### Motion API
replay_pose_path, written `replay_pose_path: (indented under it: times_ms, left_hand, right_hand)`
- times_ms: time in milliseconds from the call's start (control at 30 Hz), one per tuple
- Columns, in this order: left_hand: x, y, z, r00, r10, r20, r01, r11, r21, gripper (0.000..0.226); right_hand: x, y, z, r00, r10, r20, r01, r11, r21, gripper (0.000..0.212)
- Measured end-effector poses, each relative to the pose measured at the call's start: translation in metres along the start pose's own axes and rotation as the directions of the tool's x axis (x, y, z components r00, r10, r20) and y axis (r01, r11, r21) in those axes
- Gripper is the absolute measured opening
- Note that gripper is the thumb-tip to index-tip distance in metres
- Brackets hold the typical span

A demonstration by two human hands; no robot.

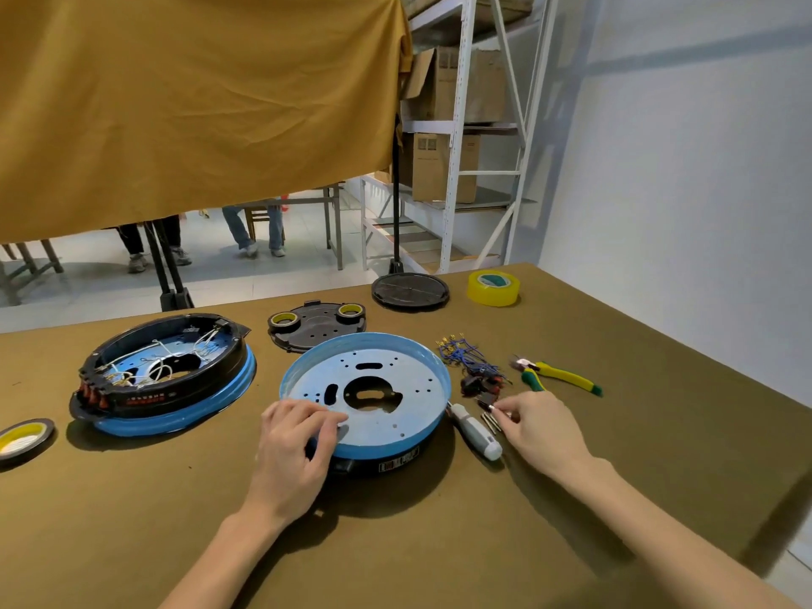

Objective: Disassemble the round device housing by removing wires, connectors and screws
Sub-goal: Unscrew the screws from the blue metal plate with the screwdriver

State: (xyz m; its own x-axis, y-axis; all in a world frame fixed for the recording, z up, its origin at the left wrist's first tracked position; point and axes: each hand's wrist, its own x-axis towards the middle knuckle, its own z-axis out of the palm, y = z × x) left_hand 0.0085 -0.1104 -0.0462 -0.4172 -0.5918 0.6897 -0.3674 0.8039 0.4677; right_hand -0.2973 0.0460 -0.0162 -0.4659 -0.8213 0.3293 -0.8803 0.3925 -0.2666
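A round blue housing (386,415) with a bare perforated metal floor lies in front of me. My left hand (294,446) grips its near left rim, fingers curled over the edge. My right hand (542,426) pinches a small metal part at the pile of screws (491,421) right of the housing. A white-handled screwdriver (476,432) lies between the housing and that hand. Removed blue wires with connectors (465,353) and dark switch parts (479,384) lie behind. A second housing (167,375), black-rimmed with white wires inside, sits at the left.
Yellow-green pliers (558,375) lie at the right. A black cover plate (316,325) carrying two tape rolls sits behind the housing, a stand base (411,292) and a yellow tape roll (493,288) farther back. Another tape roll (24,437) is at the left edge.
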Motion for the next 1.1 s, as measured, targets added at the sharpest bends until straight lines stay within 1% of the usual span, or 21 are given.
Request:
replay_pose_path:
  times_ms: [100,167,233,300,333,400,467,500,567,667,800,867,933,1000,1067,1100]
  left_hand:
    - [-0.001,0.001,-0.001,1.000,0.015,-0.003,-0.015,1.000,0.005,0.044]
    - [-0.001,0.002,-0.002,1.000,0.015,0.004,-0.015,1.000,0.000,0.042]
    - [-0.002,0.002,-0.002,1.000,0.018,0.013,-0.018,1.000,-0.005,0.040]
    - [-0.002,0.002,-0.002,0.999,0.032,0.025,-0.032,0.999,0.006,0.037]
    - [-0.002,0.002,-0.002,0.999,0.042,0.032,-0.043,0.999,0.018,0.036]
    - [-0.002,0.001,-0.002,0.998,0.049,0.051,-0.051,0.998,0.043,0.037]
    - [-0.003,-0.001,-0.002,0.997,0.054,0.048,-0.056,0.997,0.052,0.037]
    - [-0.004,-0.002,-0.002,0.997,0.056,0.044,-0.058,0.997,0.050,0.036]
    - [-0.004,-0.003,-0.002,0.998,0.056,0.039,-0.058,0.997,0.049,0.037]
    - [-0.004,-0.002,-0.001,0.998,0.035,0.043,-0.037,0.998,0.046,0.038]
    - [-0.005,-0.001,-0.002,0.998,0.039,0.047,-0.040,0.999,0.024,0.049]
    - [-0.007,-0.001,-0.004,0.995,0.070,0.071,-0.072,0.997,0.034,0.052]
    - [-0.008,0.000,-0.006,0.990,0.102,0.092,-0.107,0.993,0.051,0.050]
    - [-0.008,0.001,-0.007,0.990,0.109,0.092,-0.113,0.993,0.041,0.049]
    - [-0.006,0.003,-0.008,0.993,0.099,0.071,-0.100,0.995,0.011,0.053]
    - [-0.004,0.005,-0.009,0.995,0.082,0.050,-0.081,0.997,-0.020,0.055]
  right_hand:
    - [0.000,0.004,0.008,1.000,-0.003,0.003,0.004,0.993,-0.121,0.029]
    - [0.001,0.005,0.010,0.999,0.028,0.015,-0.026,0.989,-0.145,0.029]
    - [-0.001,0.001,0.006,0.997,0.061,-0.039,-0.063,0.996,-0.063,0.028]
    - [-0.006,-0.009,0.003,0.993,0.038,-0.111,-0.029,0.997,0.074,0.034]
    - [-0.008,-0.017,0.003,0.995,0.000,-0.098,0.008,0.996,0.084,0.040]
    - [-0.010,-0.033,0.007,0.997,-0.071,0.016,0.071,0.997,-0.030,0.046]
    - [-0.008,-0.045,0.014,0.988,-0.084,0.129,0.106,0.980,-0.170,0.043]
    - [-0.007,-0.048,0.016,0.986,-0.075,0.152,0.104,0.977,-0.189,0.039]
    - [-0.009,-0.048,0.019,0.985,-0.045,0.164,0.071,0.986,-0.154,0.035]
    - [-0.020,-0.036,0.020,0.988,-0.040,0.149,0.059,0.991,-0.121,0.031]
    - [-0.028,-0.026,0.017,0.995,-0.008,0.099,0.023,0.988,-0.154,0.035]
    - [-0.028,-0.030,0.016,0.998,-0.024,0.063,0.036,0.980,-0.194,0.036]
    - [-0.025,-0.037,0.014,0.998,-0.058,-0.032,0.053,0.989,-0.142,0.036]
    - [-0.019,-0.047,0.011,0.988,-0.071,-0.137,0.075,0.997,0.027,0.034]
    - [-0.008,-0.061,0.009,0.986,-0.050,-0.161,0.088,0.967,0.240,0.033]
    - [-0.001,-0.068,0.009,0.991,-0.036,-0.130,0.077,0.942,0.326,0.035]
